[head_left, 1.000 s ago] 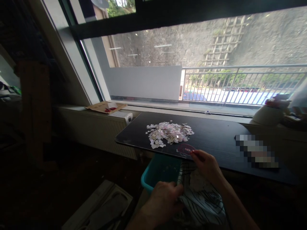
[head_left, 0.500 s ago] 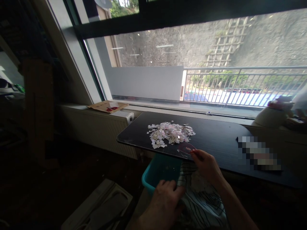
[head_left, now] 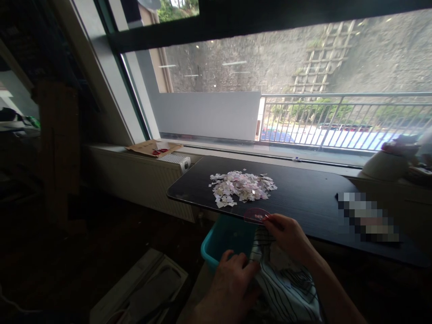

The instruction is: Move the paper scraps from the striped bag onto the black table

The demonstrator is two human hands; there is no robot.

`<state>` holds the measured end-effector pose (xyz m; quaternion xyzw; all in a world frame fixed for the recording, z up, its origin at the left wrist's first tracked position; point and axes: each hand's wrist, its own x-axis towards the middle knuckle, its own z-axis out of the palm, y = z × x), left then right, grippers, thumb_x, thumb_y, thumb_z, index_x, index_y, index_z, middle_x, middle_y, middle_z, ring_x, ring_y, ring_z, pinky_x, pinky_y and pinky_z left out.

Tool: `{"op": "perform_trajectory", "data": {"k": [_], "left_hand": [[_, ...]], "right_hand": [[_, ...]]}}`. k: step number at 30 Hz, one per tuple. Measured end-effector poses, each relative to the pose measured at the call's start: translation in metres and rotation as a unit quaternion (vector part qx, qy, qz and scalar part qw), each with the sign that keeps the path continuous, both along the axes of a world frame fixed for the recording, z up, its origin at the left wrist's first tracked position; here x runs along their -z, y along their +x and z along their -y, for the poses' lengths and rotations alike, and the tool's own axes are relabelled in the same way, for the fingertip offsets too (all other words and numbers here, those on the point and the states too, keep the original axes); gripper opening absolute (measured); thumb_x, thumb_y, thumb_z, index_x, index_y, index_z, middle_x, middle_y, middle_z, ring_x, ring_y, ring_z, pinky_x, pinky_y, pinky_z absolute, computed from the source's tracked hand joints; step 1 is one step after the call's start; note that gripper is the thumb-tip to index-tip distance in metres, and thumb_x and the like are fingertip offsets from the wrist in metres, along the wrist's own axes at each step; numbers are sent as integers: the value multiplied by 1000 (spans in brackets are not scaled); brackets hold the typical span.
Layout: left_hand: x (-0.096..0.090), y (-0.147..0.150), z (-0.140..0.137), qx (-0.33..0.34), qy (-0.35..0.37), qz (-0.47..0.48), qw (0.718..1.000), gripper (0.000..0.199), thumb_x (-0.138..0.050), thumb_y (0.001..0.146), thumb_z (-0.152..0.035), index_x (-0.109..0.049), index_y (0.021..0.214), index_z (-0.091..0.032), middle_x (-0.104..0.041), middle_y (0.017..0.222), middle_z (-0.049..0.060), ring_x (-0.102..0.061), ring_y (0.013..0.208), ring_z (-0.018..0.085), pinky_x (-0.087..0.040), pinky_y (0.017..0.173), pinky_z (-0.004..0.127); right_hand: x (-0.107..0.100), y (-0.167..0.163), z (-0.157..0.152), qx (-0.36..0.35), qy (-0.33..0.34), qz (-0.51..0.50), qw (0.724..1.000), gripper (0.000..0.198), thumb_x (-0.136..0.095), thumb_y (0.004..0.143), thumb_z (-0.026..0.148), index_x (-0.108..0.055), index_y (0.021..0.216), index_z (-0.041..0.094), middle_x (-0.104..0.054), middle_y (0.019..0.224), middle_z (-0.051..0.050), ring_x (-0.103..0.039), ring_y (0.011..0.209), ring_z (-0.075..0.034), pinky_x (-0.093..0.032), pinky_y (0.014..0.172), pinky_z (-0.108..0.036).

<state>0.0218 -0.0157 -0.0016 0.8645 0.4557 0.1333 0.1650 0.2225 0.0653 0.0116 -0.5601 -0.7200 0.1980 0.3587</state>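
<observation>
My right hand pinches the end of a thin, see-through pinkish plastic piece with a curved edge. The plastic reaches over the front edge of the black table, above a teal plastic bin. On the tabletop just beyond lies a loose heap of small white and pale pink paper scraps. My left hand has its fingers curled over the near side of the bin, whose rim they hide. Striped cloth is spread beneath my right forearm, beside the bin.
A blurred-out flat object lies on the table's right part. On the sill at left, red-handled scissors rest on brown paper, above a radiator. An open pale box sits on the floor at lower left.
My right hand has drawn the plastic piece slightly left and toward me, from the tabletop out over the edge. My left hand stays at the bin.
</observation>
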Motion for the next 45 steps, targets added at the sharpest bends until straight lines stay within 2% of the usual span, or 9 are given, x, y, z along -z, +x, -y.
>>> {"op": "perform_trajectory", "data": {"k": [4,9,17,22,26,32,37,45], "left_hand": [[-4,1,1,2,-6,-17,1000,31,-66,81,-33,-56,110,-28,-59,98,3,-54,90,24,-38,84,39],[-1,1,0,4,3,-28,1000,31,-65,81,-34,-56,110,-29,-60,98,3,-55,89,24,-38,82,39],[1,2,0,8,-3,-33,999,37,-68,79,-32,-53,113,-29,-60,98,3,-56,91,24,-39,81,38],[1,1,1,3,-2,-35,999,36,-68,79,-31,-52,112,-29,-59,98,2,-56,91,24,-40,81,39],[3,1,0,10,-5,-42,999,36,-68,79,-33,-53,112,-30,-59,98,2,-56,89,24,-40,81,39],[3,4,0,7,-8,-32,999,34,-67,79,-32,-53,109,-28,-58,97,2,-56,91,23,-41,82,39],[1,4,0,8,-13,-41,999,33,-68,79,-31,-54,108,-28,-59,96,2,-56,89,23,-42,79,38],[2,4,-1,10,-10,-50,999,33,-68,79,-33,-53,108,-28,-58,95,2,-56,88,23,-42,77,38]], "right_hand": [[0,-8,-15,19,15,-22,999,37,-50,82,46,-72,87,16,-70,73,-4,-58,63,-17,-41,56,-24],[-3,-26,-38,1,22,-7,1000,36,-49,83,45,-72,85,17,-67,66,-2,-56,59,-15,-39,54,-23],[-13,-24,-40,27,15,32,999,36,-48,82,44,-72,85,17,-63,61,-2,-54,57,-15,-35,53,-24],[-21,-33,-45,7,35,64,997,34,-46,83,40,-70,78,18,-60,60,-1,-52,57,-14,-32,53,-24],[-27,-26,-38,23,16,97,995,32,-47,82,40,-69,72,18,-59,57,0,-51,55,-13,-31,52,-24],[-29,-14,-25,32,-9,76,997,34,-49,82,42,-72,85,19,-63,61,0,-55,58,-14,-34,53,-23],[-25,-11,-17,11,-42,53,998,34,-50,81,44,-73,84,19,-68,67,-1,-58,61,-15,-37,54,-23],[-29,-9,-9,10,-36,55,998,36,-50,81,45,-73,82,18,-67,64,-2,-58,59,-15,-37,52,-24]]}}
